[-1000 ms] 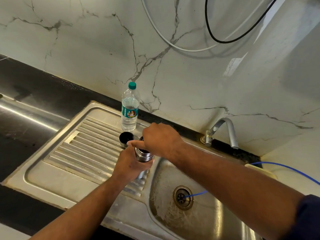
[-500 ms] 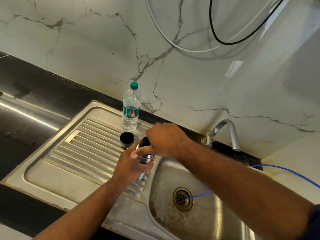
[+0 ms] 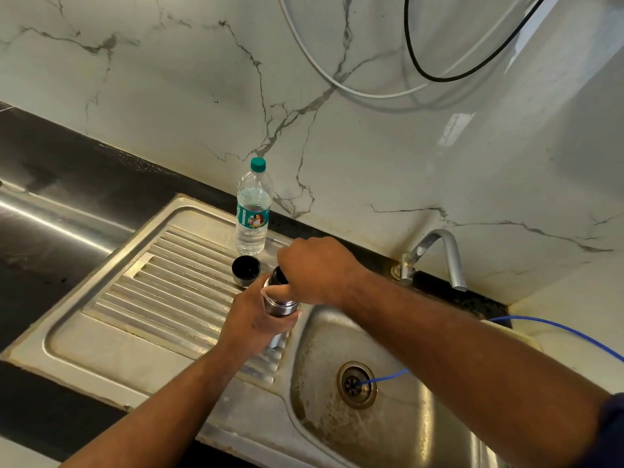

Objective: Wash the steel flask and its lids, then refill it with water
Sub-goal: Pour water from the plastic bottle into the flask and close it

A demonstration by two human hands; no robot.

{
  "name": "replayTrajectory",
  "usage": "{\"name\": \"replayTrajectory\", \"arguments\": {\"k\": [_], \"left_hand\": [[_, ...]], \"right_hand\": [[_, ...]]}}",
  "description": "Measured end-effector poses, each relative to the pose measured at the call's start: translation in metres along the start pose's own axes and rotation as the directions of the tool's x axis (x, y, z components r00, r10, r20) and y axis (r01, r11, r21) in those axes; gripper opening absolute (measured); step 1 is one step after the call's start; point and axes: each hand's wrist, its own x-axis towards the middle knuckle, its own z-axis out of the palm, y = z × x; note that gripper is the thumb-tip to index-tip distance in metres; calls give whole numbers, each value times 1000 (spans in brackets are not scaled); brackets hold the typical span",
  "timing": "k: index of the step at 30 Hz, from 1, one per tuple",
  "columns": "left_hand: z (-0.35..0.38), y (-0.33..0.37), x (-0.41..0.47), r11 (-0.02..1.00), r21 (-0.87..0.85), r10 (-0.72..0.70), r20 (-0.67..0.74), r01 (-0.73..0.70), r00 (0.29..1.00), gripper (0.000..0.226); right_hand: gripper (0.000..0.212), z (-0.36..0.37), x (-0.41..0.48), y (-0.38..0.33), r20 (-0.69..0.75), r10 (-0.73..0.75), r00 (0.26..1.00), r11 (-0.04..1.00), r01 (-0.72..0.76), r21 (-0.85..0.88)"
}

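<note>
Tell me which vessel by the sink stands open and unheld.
The black-lined steel cup lid, mouth up; the clear plastic bottle is capped, the steel flask is held.

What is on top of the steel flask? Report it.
The right hand grips a dark inner lid on the steel flask; the mouth beneath is hidden.

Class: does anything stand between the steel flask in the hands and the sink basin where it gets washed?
Nothing visible does. The steel flask, gripped by the left hand with the right hand round its black lid, is beside the sink basin. Only a blue tube runs into the basin's drain.
</note>
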Motion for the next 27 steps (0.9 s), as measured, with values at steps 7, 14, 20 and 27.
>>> {"name": "replayTrajectory", "arguments": {"k": [7,14,20,27], "left_hand": [[-4,2,-3,1000,-23,1,0,-1,1000,61],[-2,8,-5,1000,-17,8,-12,-8,1000,60],[1,7,-1,1000,-3,-4,22,4,1000,50],[-16,4,11,995,-46,97,282,-87,955,37]], "right_hand": [[57,17,0,19,62,-254,965,956,240,170],[49,31,1,16,-76,-184,980,965,195,177],[56,46,0,4,-248,-47,968,994,70,85],[54,58,12,31,-358,-475,804,871,487,-62]]}}
